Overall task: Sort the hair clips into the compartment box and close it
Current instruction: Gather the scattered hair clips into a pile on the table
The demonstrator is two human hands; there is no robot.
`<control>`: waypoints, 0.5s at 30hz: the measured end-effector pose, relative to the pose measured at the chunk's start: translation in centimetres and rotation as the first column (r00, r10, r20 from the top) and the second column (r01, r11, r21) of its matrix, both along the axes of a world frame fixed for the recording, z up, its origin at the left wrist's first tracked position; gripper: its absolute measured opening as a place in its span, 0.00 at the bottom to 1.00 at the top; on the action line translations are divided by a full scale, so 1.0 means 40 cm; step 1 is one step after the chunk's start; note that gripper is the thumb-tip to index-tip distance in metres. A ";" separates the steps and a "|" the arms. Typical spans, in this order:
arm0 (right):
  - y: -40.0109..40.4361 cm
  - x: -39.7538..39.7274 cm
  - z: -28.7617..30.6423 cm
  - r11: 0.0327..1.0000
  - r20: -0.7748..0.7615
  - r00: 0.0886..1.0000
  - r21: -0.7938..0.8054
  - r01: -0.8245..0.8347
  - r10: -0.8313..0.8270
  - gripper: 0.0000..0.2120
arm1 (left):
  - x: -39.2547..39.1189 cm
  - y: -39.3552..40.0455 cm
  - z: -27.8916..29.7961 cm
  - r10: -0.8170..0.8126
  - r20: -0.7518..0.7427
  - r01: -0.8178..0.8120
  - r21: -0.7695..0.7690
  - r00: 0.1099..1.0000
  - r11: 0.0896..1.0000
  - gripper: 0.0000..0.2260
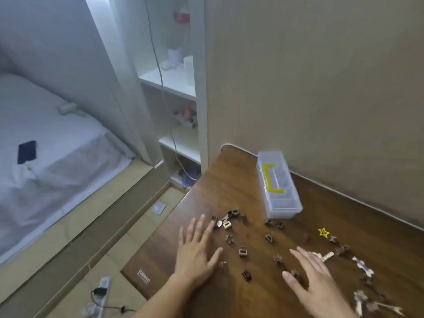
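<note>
Both hands are lying low in my view, bare forearms reaching in from the bottom edge over a dark wooden table with a smooth, streaky grain and a rounded far corner. My left hand is resting flat on the wood, palm down, fingers spread and grasping nothing. My right hand is hovering or lying just above the surface, fingers loosely stretched forward, also released and empty. Scattered between and beyond them, the hair clips are lying as small, dark brown, glossy claw shapes, some boxy, some rounded, with a tight cluster sitting just past my left fingertips. One yellow star-shaped clip is standing out to the right, and paler, flower-like clips are trailing toward the lower right, blurred enough that I cannot make out their details. Farther back, the compartment box is sitting near the beige wall, a long clear plastic rectangle with thin inner dividers showing through and a yellow bracket-shaped handle on its top; I cannot tell whether its lid is latched. To the left, off the table, a white bed is carrying a dark phone, and white shelves are holding blurred items.
</note>
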State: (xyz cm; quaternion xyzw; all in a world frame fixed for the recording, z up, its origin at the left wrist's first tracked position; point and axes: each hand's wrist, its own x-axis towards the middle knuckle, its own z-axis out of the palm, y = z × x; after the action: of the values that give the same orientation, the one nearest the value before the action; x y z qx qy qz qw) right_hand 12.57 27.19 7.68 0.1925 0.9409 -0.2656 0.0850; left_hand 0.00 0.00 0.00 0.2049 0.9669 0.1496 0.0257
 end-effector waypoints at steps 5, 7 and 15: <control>-0.010 0.012 -0.029 0.999 0.101 0.994 0.028 -0.039 0.036 0.54 | -0.042 -0.006 -0.026 0.023 0.126 -0.015 -0.065 0.992 0.998 0.35; -0.009 0.018 -0.026 0.998 0.150 0.988 0.045 -0.043 0.036 0.54 | -0.044 0.025 -0.019 -0.015 0.146 0.022 -0.046 0.989 0.999 0.35; 0.027 0.041 -0.005 1.000 0.232 0.973 0.014 0.005 -0.008 0.52 | -0.092 0.179 -0.005 -0.261 0.147 0.263 0.005 0.954 0.965 0.38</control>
State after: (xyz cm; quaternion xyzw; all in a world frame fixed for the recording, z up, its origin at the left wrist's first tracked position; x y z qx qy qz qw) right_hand 14.21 28.25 7.49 0.2258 0.9256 -0.2351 0.1922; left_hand -3.66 7.18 -0.20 0.3195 0.9278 0.1526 0.1178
